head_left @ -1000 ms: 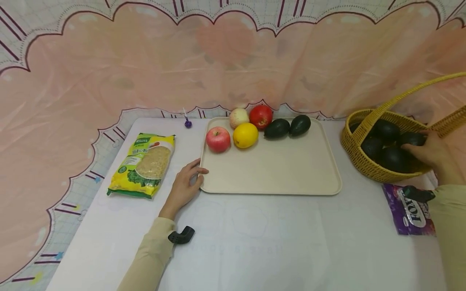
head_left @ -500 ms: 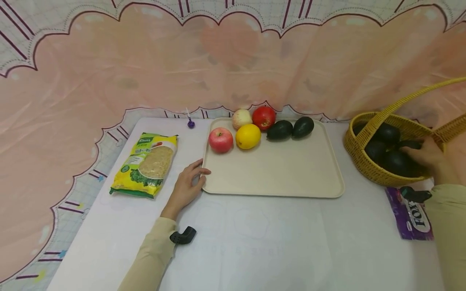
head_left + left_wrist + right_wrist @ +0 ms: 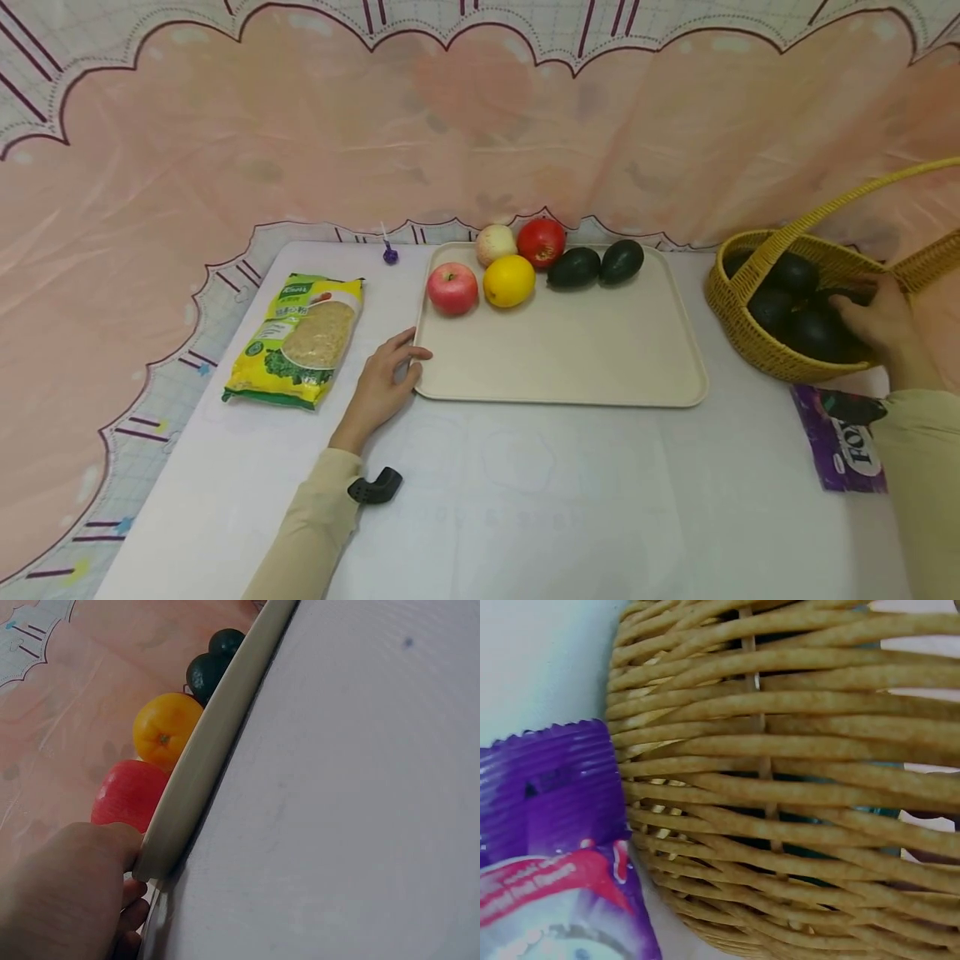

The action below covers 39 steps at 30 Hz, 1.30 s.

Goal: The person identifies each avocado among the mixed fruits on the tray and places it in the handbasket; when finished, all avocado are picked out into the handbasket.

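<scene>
In the head view, my left hand (image 3: 382,385) holds the left rim of a beige tray (image 3: 570,358) near its front corner, fingertips over the edge. My right hand (image 3: 881,317) reaches into a yellow wicker basket (image 3: 750,333) and grips a dark green avocado, partly hidden by the fingers. Several avocados (image 3: 813,333) lie around it. Along the tray's back are a pink apple (image 3: 452,289), a yellow lemon-like fruit (image 3: 509,281), a pale round fruit (image 3: 496,245), a red pomegranate (image 3: 542,242) and two avocados (image 3: 573,267). The right wrist view shows the basket's wall (image 3: 780,750), which hides the hand.
A yellow-green Knorr bag (image 3: 300,342) lies left of the tray. Behind it sits a small purple lollipop (image 3: 391,255). A purple Fox's candy packet (image 3: 840,450) lies before the basket, partly under the right forearm. The basket's handle arches above its opening.
My right hand stays in the basket; its avocado has sunk slightly lower among the others. The left hand keeps its place on the tray. The whole head view has shifted slightly.
</scene>
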Motion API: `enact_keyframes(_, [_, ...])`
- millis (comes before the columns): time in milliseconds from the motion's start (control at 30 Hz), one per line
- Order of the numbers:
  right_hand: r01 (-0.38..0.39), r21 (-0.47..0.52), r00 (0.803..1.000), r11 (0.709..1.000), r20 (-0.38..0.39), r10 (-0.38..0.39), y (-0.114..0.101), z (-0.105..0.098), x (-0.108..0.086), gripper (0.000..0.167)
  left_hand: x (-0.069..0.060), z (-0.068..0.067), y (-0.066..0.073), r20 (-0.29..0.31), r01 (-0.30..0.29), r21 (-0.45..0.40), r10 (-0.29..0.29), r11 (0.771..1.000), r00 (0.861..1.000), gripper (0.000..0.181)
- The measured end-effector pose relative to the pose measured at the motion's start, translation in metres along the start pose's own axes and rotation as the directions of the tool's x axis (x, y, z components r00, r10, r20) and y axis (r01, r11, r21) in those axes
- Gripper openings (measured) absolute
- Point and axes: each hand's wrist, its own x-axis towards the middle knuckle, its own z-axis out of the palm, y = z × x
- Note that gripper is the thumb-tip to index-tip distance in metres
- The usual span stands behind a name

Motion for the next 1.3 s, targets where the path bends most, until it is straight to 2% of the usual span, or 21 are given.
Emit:
enact_keyframes(100, [-0.007, 0.025, 1.000, 1.000, -0.019, 0.007, -0.002, 0.002, -0.004, 0.070, 0.000, -0.001, 0.000, -0.002, 0.001, -0.003, -0.001, 1.000, 1.000, 0.020])
enact_keyframes(233, [0.023, 0.039, 0.995, 0.999, -0.101, -0.019, -0.004, 0.006, -0.010, 0.065, 0.000, -0.001, -0.001, 0.008, 0.007, -0.002, -0.007, 1.000, 1.000, 0.020])
enact_keyframes(400, [0.076, 0.084, 0.979, 0.994, -0.194, -0.059, -0.007, 0.011, -0.019, 0.057, -0.001, -0.003, -0.002, 0.007, 0.013, 0.009, -0.013, 1.000, 1.000, 0.020])
enact_keyframes(533, [0.116, 0.118, 0.973, 0.986, -0.215, -0.089, -0.011, 0.014, -0.026, 0.054, -0.001, -0.003, -0.003, 0.000, 0.007, 0.012, -0.007, 1.000, 1.000, 0.019])
enact_keyframes(700, [0.135, 0.196, 0.975, 0.971, -0.200, -0.095, -0.020, 0.018, -0.034, 0.048, -0.001, -0.003, -0.004, -0.002, 0.006, 0.003, -0.006, 1.000, 1.000, 0.020])
enact_keyframes(900, [0.153, 0.176, 0.974, 0.972, -0.193, -0.119, -0.033, 0.021, -0.043, 0.052, -0.001, -0.001, -0.006, 0.003, 0.018, -0.007, -0.018, 1.000, 1.000, 0.013])
enact_keyframes(1100, [0.186, 0.237, 0.969, 0.953, -0.205, -0.138, -0.044, 0.024, -0.054, 0.046, 0.000, 0.002, -0.007, 0.003, 0.015, -0.007, -0.015, 1.000, 1.000, 0.007])
enact_keyframes(1167, [0.203, 0.259, 0.965, 0.944, -0.218, -0.148, -0.049, 0.025, -0.057, 0.044, 0.000, 0.002, -0.007, 0.001, 0.007, -0.007, -0.007, 1.000, 1.000, 0.007])
enact_keyframes(1300, [0.261, 0.286, 0.945, 0.922, -0.272, -0.184, -0.059, 0.030, -0.063, 0.040, 0.001, 0.001, -0.003, 0.006, 0.008, -0.009, -0.008, 1.000, 1.000, 0.005])
